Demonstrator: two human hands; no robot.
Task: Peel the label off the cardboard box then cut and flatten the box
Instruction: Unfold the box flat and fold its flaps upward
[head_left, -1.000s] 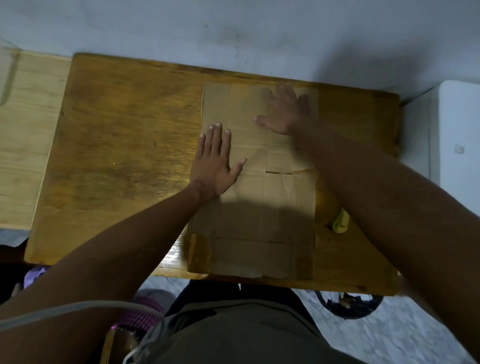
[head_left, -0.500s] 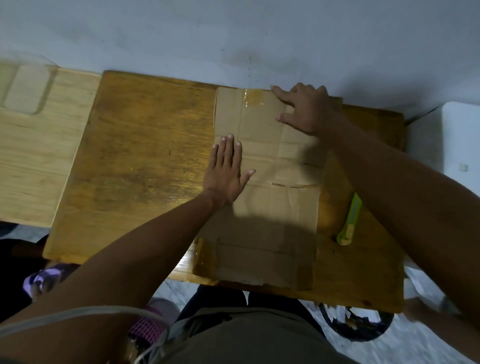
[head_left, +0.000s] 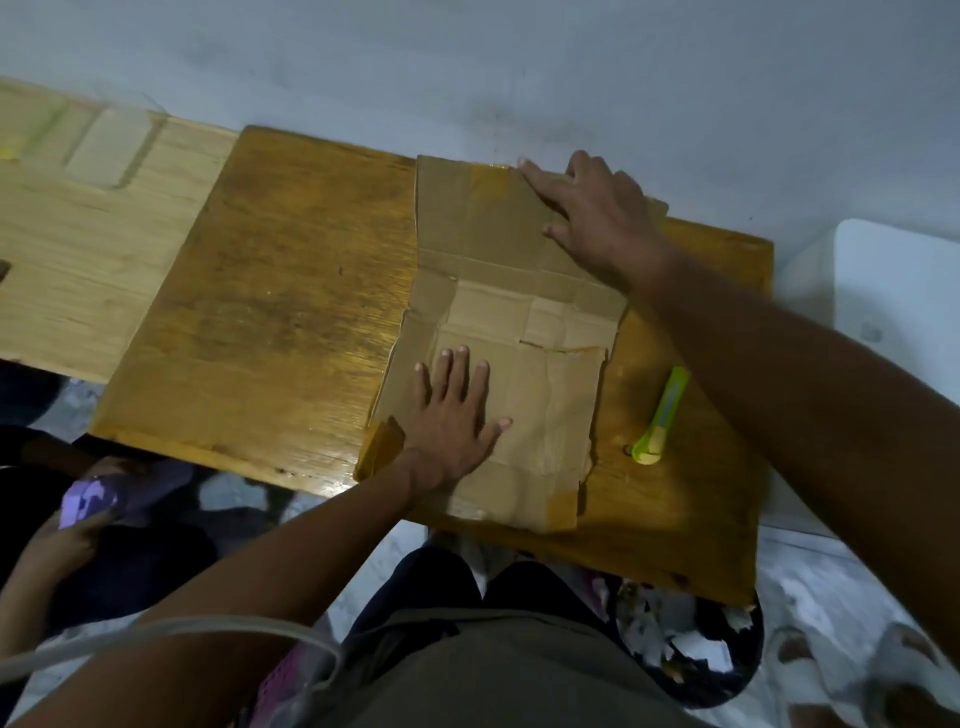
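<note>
The flattened brown cardboard box (head_left: 540, 322) lies on the wooden table (head_left: 280, 322), its long side running from the wall to the near edge. My left hand (head_left: 452, 415) presses flat on its near part, fingers spread. My right hand (head_left: 597, 218) rests on the far part near the wall, fingers partly curled over the cardboard's far right edge. Shiny tape shows at the near left corner and the far end. A yellow-green utility knife (head_left: 662, 415) lies on the table just right of the cardboard, untouched.
A lighter wooden surface (head_left: 78, 234) adjoins the table on the left. A white object (head_left: 893, 312) stands at the right. Below the table's near edge, a dark bin with paper scraps (head_left: 691, 639). Another person's hand with something purple (head_left: 83, 509) is at the lower left.
My left hand has slid toward me along the cardboard, from its middle to its near part. My right hand has shifted farther toward the wall end. The knife has come fully into sight.
</note>
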